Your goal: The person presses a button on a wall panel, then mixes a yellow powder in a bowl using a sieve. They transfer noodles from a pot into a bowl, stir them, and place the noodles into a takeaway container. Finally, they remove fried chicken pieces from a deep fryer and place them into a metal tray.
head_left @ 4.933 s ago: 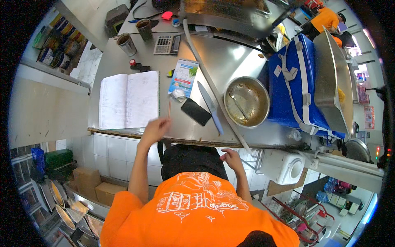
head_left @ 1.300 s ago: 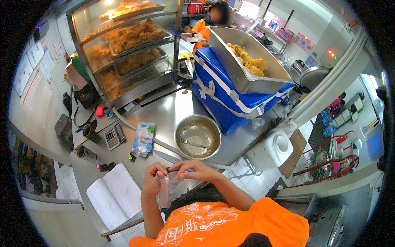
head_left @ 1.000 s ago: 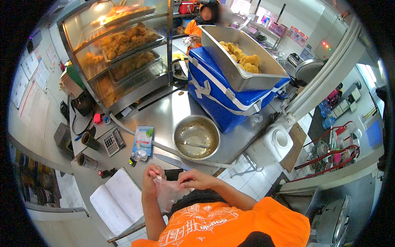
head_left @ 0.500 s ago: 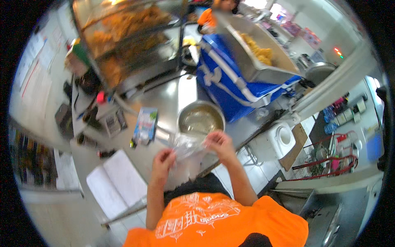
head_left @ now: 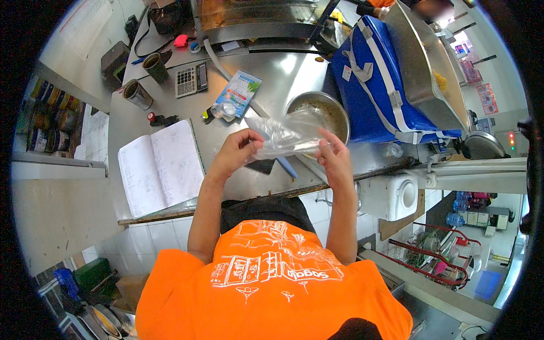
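A clear plastic bag [head_left: 286, 136] is stretched flat between my two hands over the metal table. My left hand [head_left: 237, 152] pinches its left end between thumb and fingers. At the opposite end, my right hand [head_left: 335, 160] holds the bag's edge, with the index finger raised along it. Just beyond the bag stands a round metal bowl [head_left: 338, 107] with some liquid in it, partly hidden by the plastic. A blue and green box [head_left: 241, 90] lies past my left hand, with crumpled clear plastic [head_left: 224, 111] by its near end.
An open notebook [head_left: 164, 167] lies at the left, near a calculator [head_left: 186, 82] and two cups [head_left: 137, 95]. A large blue insulated bag [head_left: 362, 73] stands at the right under a metal tray [head_left: 419, 62]. Another person's orange sleeve [head_left: 381, 3] shows at the far right.
The view has shifted, so the table things appear farther right and the notebook higher. The bag between my hands is now spread wider and flatter; both hands keep hold of it.
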The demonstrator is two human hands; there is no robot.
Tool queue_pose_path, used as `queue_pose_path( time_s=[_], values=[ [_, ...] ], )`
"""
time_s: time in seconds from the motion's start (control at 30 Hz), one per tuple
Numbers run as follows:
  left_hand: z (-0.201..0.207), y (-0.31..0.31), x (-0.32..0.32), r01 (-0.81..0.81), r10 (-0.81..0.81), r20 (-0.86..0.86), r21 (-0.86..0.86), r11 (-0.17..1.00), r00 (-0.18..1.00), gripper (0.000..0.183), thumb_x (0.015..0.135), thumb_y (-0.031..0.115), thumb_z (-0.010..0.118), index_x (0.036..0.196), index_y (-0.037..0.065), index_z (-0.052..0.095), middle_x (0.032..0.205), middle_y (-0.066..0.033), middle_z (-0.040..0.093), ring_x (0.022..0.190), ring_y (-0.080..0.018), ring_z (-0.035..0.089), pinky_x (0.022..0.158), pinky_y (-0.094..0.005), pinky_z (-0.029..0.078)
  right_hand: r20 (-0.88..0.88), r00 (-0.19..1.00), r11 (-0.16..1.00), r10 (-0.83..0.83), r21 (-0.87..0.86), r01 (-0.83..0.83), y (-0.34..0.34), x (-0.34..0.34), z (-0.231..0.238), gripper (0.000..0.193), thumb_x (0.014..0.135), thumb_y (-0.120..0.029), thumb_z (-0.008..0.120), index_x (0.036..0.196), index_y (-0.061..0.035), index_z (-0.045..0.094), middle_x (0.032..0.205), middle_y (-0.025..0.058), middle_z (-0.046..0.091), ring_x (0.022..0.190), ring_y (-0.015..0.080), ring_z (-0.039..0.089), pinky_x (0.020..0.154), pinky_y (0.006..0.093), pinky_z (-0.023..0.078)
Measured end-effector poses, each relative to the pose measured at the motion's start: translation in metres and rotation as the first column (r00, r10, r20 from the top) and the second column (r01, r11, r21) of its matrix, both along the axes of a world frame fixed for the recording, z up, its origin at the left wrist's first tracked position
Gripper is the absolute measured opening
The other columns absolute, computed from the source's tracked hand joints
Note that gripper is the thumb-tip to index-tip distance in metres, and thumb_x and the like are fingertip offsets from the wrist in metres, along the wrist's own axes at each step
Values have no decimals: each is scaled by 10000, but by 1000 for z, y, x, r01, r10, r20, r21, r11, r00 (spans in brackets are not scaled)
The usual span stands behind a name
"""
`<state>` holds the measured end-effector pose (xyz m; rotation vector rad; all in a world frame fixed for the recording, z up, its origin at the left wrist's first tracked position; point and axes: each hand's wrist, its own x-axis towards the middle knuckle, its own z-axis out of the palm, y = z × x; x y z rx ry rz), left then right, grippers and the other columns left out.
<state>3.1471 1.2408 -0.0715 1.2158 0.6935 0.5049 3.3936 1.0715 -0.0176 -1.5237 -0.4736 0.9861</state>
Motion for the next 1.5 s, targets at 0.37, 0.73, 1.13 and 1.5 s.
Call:
queue_pose_path(
  time_s=[0.37, 0.73, 1.13, 1.5],
  values=[
    [4, -67, 21, -132, 170, -140, 246, 960, 976, 358, 985, 305, 723, 1211, 28, 698, 1062, -88, 719, 913, -146, 668, 809, -302, 532, 863, 454, 938, 223, -63, -340, 15, -69, -24, 198, 841, -48, 761, 1033, -49, 715, 918, 105, 692, 791, 257, 660, 729, 366, 517],
    [8, -38, 17, -233, 235, -41, 35, 972, 971, 205, 941, 170, 770, 998, -27, 775, 791, -27, 725, 661, -65, 594, 597, -233, 465, 420, 885, 974, 201, 8, -225, 7, -56, -23, 300, 940, -183, 742, 1182, -15, 685, 1054, 72, 723, 892, 161, 683, 809, 313, 538],
    [18, -52, 59, -172, 168, -39, -117, 978, 985, 150, 886, 102, 821, 916, 46, 685, 811, 3, 662, 695, -76, 591, 639, -247, 494, 164, 952, 963, 259, 30, -267, 5, -46, -33, 98, 928, -82, 716, 972, 6, 723, 888, 43, 723, 840, 114, 668, 797, 294, 550],
    [38, -57, 80, -42, 242, -268, 585, 810, 933, 231, 917, 181, 777, 852, 10, 636, 694, -59, 578, 624, -132, 518, 587, -307, 416, 798, 599, 996, -61, 91, -20, -21, -35, -2, 180, 940, -38, 619, 1080, -46, 732, 857, 112, 714, 742, 299, 670, 695, 364, 526]
  ],
)
